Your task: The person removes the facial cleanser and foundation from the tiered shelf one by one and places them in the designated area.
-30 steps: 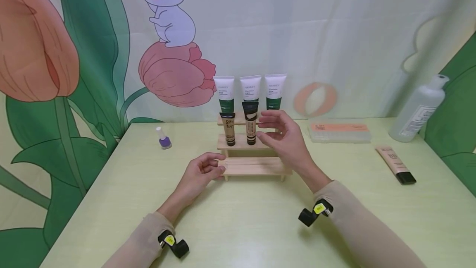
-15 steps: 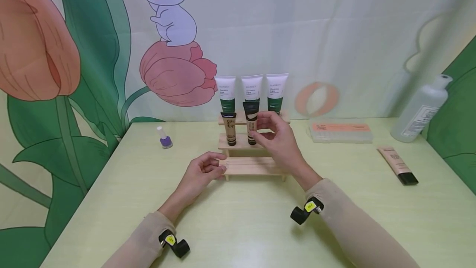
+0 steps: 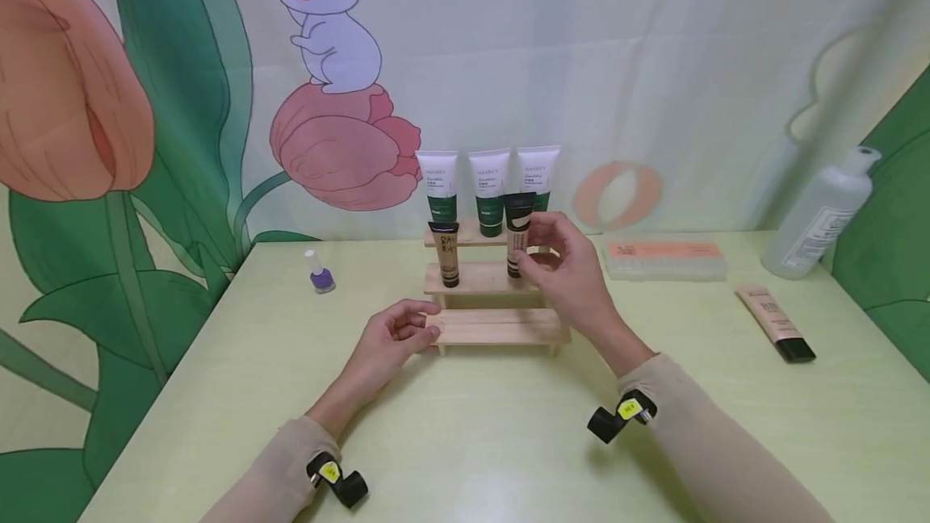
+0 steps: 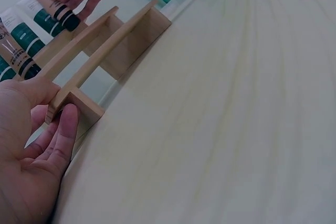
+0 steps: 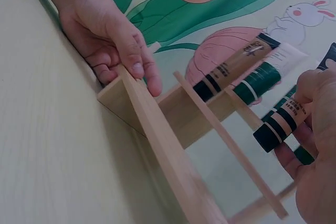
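Note:
My right hand [image 3: 574, 269] pinches a beige tube with black ends [image 3: 518, 234] between thumb and fingers. The tube is upright, and in the right wrist view its lower cap appears slightly above the middle step of a three-step wooden stand [image 3: 501, 329]. My left hand [image 3: 395, 337] holds the left end of the lowest step, thumb above and fingers beneath in the left wrist view. On the middle step's left stands another beige and black tube [image 3: 449, 257]. White and green tubes [image 3: 490, 184] line the top step behind; the held tube partly covers the right one.
A small purple nail polish bottle [image 3: 321, 273] stands left on the table [image 3: 465, 434]. At right are a flat clear case with an orange label [image 3: 664, 259], a beige BB tube [image 3: 774, 323] lying down, and a large pump-style bottle [image 3: 821, 212]. A printed curtain hangs behind.
The right hand reached in from the right, took hold of the second beige tube and carried it rightward along the middle step. The left hand stayed on the stand.

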`<state>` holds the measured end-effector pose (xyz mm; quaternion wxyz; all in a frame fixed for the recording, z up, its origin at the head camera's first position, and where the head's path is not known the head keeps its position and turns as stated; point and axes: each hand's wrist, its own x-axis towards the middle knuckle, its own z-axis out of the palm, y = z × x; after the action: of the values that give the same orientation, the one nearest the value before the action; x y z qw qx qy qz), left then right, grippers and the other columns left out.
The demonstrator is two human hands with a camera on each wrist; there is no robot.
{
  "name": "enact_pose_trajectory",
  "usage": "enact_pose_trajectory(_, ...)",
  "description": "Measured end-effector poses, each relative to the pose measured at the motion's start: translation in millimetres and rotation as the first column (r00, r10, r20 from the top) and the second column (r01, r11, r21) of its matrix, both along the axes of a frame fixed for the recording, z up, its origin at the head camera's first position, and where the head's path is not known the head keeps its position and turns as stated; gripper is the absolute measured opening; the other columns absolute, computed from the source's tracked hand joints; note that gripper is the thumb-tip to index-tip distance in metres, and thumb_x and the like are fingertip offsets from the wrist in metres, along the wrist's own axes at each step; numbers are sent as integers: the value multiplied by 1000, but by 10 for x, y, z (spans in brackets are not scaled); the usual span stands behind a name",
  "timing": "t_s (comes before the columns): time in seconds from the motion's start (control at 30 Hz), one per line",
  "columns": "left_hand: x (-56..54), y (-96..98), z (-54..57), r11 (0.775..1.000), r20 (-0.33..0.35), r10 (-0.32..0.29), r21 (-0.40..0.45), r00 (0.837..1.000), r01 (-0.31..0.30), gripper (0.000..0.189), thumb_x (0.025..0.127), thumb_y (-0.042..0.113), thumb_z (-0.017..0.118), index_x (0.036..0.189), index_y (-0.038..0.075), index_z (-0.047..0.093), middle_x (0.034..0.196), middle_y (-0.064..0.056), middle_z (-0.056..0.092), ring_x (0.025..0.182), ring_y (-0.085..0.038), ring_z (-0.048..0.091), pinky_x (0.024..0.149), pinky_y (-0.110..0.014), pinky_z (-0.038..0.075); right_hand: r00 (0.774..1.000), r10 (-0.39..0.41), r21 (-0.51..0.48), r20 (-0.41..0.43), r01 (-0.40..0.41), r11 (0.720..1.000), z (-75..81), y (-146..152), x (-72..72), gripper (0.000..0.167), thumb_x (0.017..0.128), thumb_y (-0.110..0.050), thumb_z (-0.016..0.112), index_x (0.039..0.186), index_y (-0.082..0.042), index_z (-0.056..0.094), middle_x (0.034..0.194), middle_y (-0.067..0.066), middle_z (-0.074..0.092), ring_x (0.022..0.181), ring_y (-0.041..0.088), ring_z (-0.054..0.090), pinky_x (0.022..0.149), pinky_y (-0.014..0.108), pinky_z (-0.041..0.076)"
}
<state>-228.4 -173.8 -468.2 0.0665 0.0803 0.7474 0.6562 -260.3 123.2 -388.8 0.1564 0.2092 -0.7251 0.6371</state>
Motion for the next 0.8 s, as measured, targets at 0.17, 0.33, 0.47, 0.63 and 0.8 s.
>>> enact_pose_trajectory(0.17,-6,-4,-24,1000,4,1,8,1000,-1,33,104,3,77,137,6,74,111,-10,63,94,-20,71,87,-30,69,999,-34,-10,-38,34,999,65,257,31,41,99,7,77,137,-1,64,122,9,70,108,22,70,89,25,63)
enact_pose_trajectory(0.33,-14,-5,-14,1000,-5,-4,0,1000,4,33,105,5,77,138,7,73,111,-10,63,94,-20,70,85,-27,68,992,-107,-11,-60,107,994,136,566,42,42,99,8,76,138,2,63,121,5,70,108,19,70,87,21,62)
enact_pose_trajectory(0.47,-12,-15,2,1000,-7,-6,4,1000,6,33,105,6,77,138,8,74,112,-10,63,94,-21,69,84,-26,68,985,-156,-6,-74,156,988,206,787,71,41,100,8,75,138,1,64,120,1,71,107,17,70,86,18,61)
enact_pose_trajectory(0.63,-1,-16,17,1000,-10,-8,1,1000,8,33,105,7,78,138,9,74,112,-9,63,93,-21,68,83,-25,67,974,-203,-10,-103,203,979,236,1087,106,43,98,10,75,138,-3,68,118,-2,73,105,14,71,85,17,60)
enact_pose_trajectory(0.8,14,-9,16,1000,-15,-10,1,1000,10,33,105,6,77,138,7,74,111,-10,65,93,-20,70,84,-27,68,954,-286,37,-94,291,956,194,1394,184,44,98,9,75,139,-4,67,117,-5,73,104,12,70,84,15,59)
